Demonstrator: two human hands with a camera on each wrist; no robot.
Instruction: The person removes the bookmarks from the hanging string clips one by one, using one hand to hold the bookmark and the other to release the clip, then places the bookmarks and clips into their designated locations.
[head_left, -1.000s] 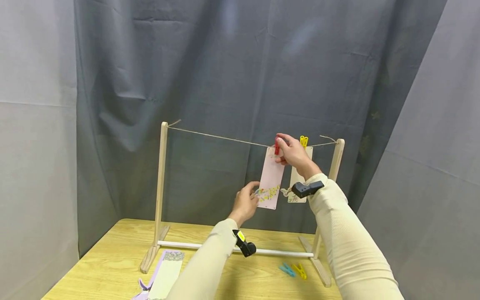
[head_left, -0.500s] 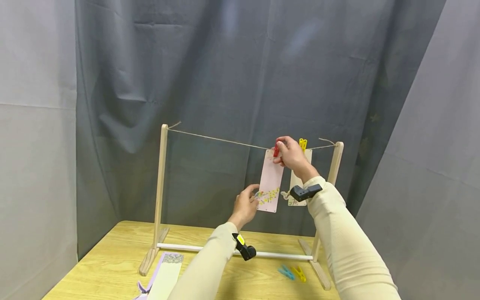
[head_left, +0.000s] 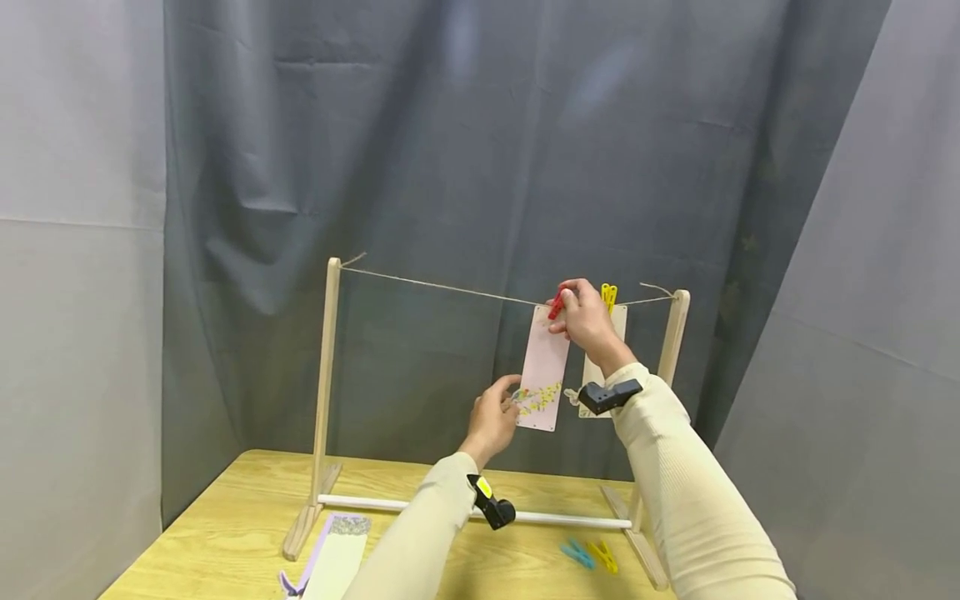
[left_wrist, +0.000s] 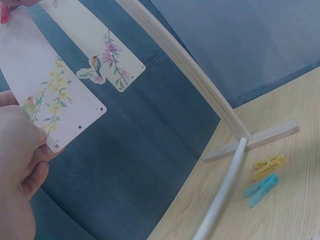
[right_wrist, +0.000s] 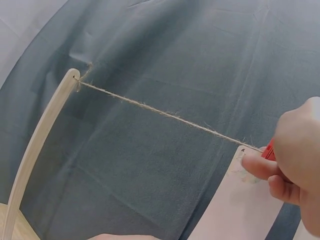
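A long pink card (head_left: pixel 543 358) with yellow flowers and a bird printed near its bottom hangs tilted at the twine (head_left: pixel 442 287). My right hand (head_left: pixel 588 321) pinches a red clothespin (head_left: pixel 556 305) at the card's top edge. The fingers partly cover the peg, so I cannot tell whether its jaws grip card and twine. At the card's lower left edge, my left hand (head_left: pixel 493 421) holds it between thumb and fingers. Just right, a cream card (left_wrist: pixel 120 62) with purple flowers and a bird hangs under a yellow clothespin (head_left: pixel 609 295).
A wooden stand with a left post (head_left: pixel 326 375) and right post (head_left: pixel 673 333) carries the twine. Its white bottom bar (head_left: pixel 547 519) crosses above the table (head_left: pixel 225 508). On the tabletop lie a blue clothespin (head_left: pixel 577 553), another yellow clothespin (head_left: pixel 603 556) and cream-and-purple cards (head_left: pixel 337 558).
The red clothespin has gone from upright to leaning, its top toward the right. My left hand stays at the card's lower edge. The whole head view has shifted slightly.
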